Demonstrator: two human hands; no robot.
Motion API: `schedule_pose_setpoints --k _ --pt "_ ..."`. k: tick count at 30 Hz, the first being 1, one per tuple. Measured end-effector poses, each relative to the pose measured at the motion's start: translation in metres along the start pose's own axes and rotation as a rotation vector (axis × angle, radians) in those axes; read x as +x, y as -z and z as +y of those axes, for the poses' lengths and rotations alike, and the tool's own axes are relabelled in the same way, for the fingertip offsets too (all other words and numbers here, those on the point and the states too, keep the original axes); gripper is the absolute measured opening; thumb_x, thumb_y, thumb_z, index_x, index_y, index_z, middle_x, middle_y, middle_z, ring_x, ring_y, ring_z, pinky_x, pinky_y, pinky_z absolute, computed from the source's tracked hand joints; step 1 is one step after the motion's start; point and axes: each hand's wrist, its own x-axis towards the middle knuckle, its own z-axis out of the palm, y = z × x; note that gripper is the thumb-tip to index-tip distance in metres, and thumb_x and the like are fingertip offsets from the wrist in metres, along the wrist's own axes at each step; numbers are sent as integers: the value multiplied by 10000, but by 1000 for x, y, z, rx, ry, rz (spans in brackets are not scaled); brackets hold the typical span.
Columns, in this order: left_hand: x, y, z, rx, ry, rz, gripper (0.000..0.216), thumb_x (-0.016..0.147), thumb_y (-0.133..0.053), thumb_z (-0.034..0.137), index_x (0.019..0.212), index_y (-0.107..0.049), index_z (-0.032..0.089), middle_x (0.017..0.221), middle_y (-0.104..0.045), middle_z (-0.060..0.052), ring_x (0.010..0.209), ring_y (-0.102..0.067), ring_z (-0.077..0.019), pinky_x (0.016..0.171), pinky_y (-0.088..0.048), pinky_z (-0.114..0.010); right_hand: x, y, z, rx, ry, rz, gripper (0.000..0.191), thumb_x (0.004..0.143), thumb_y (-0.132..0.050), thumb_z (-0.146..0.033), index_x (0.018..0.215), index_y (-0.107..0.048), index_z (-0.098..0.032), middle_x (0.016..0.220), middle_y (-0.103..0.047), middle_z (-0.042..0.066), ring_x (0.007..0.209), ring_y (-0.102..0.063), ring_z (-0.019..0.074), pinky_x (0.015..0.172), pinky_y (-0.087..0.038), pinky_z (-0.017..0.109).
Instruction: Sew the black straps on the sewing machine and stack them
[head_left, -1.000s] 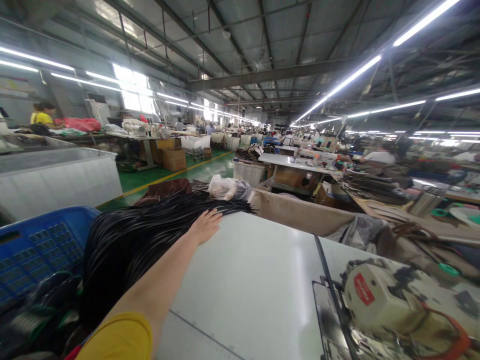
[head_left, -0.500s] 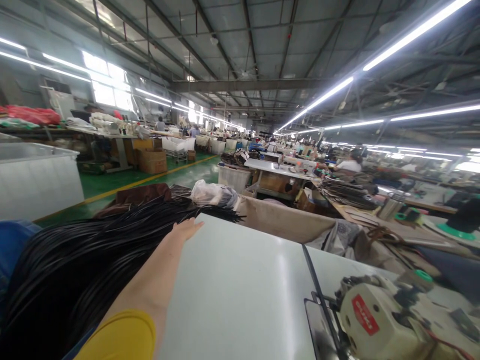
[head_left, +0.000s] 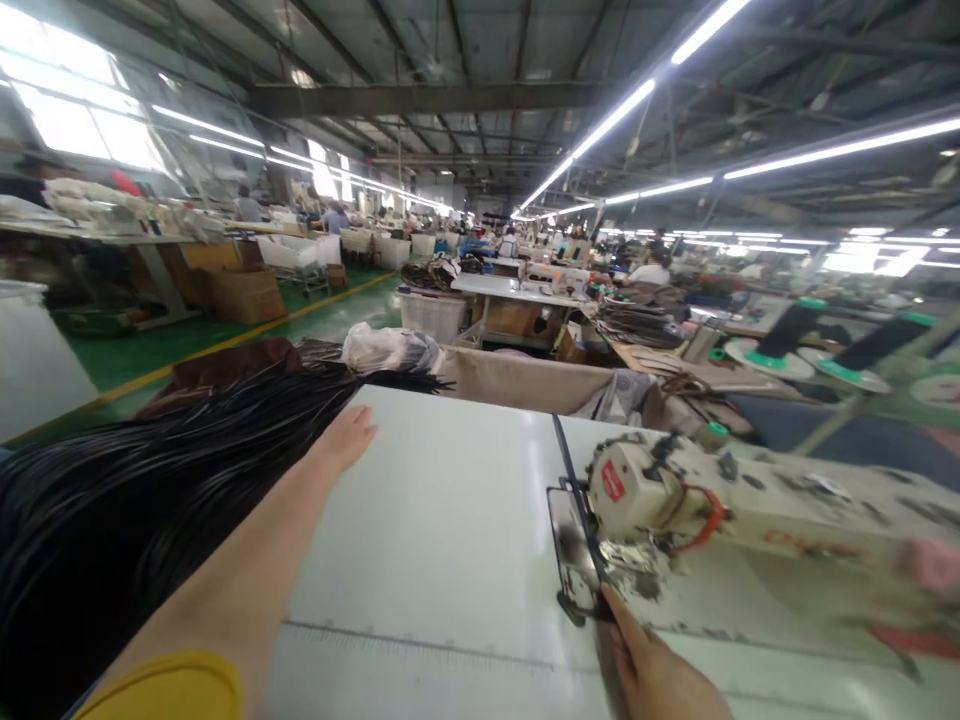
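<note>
The black strip (head_left: 568, 455) lies on the surface (head_left: 442, 500), just beside the head of the sewing machine (head_left: 765, 505). It is probably light, bendable and a little slippery, so it is better to take it flat by both edges, near the machine. It looks narrow, long and plain. The right hand (head_left: 660, 668) touches it there, index finger stretched; whether the fingers pinch it, one cannot tell. Well left of the machine, the left hand (head_left: 349, 438), fingers close together, rests beside the black bundle (head_left: 187, 450); any grip is unclear.
</note>
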Motion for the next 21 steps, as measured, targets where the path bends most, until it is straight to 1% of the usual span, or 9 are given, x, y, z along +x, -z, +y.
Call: schedule_pose_setpoints --k 1,3,6,8,10,13,17,19,21 --pt "-10 -2 3 3 4 -17 618 1034 -324 400 1523 -414 33 1616 -410 -213 1535 -340 -283 1269 -253 -412 -1 2 -5 -71 -23 18 509 995 -426 -156 1458 -599 -278 936 -805 52 741 -777 206 628 -587 272" --pt "-30 -6 11 10 13 -55 714 1025 -305 474 1563 -345 6 1649 -345 -231 1556 -295 -318 1276 -235 -464 -2 8 -16 -162 -4 -6 518 980 -473 -135 1474 -576 -252 933 -796 59 718 -767 202 586 -551 258" --pt "-61 -10 28 22 22 -104 759 1015 -284 522 1597 -308 36 1679 -291 -212 1575 -246 -338 1281 -211 -503 -3 16 -27 -219 3 -18 533 956 -534 -125 1477 -563 -237 880 -774 51 688 -746 192 562 -504 247" --pt "-81 -10 48 28 23 -117 761 1012 -286 535 1609 -300 63 1693 -267 -194 1586 -214 -336 1286 -193 -508 -5 18 -29 -225 14 -24 557 942 -553 -122 1490 -543 -223 893 -764 57 708 -741 196 577 -500 256" --pt "-102 -9 75 23 8 -120 768 1007 -315 546 1612 -303 73 1699 -249 -188 1592 -192 -336 1289 -187 -508 -7 18 -28 -213 26 -25 583 931 -569 -131 1506 -521 -213 946 -758 69 735 -738 200 597 -508 268" --pt "-135 -4 131 -56 -95 -152 750 994 -401 521 1594 -345 74 1698 -251 -191 1589 -197 -345 1288 -195 -510 -11 15 -26 -170 48 -13 614 907 -599 -138 1512 -505 -196 994 -748 76 769 -734 206 624 -524 280" --pt "-178 3 224 -326 -470 -190 618 985 -501 437 1567 -415 250 1694 -318 -67 1576 -264 -261 1283 -243 -461 -18 9 -17 -80 104 52 604 887 -589 -114 1483 -511 -182 1039 -743 75 815 -726 197 678 -525 271" --pt "-192 4 269 -394 -579 -151 596 987 -523 423 1557 -422 282 1683 -345 -56 1584 -243 -267 1271 -266 -496 -23 5 -8 -27 119 107 552 902 -567 -120 1449 -526 -184 1052 -740 66 823 -718 185 684 -508 258" --pt "-199 5 306 -416 -624 -85 578 984 -537 387 1544 -440 280 1650 -407 -73 1578 -254 -295 1252 -290 -545 -29 1 5 3 113 180 496 907 -547 -132 1400 -553 -183 1042 -736 60 806 -704 179 672 -485 258"
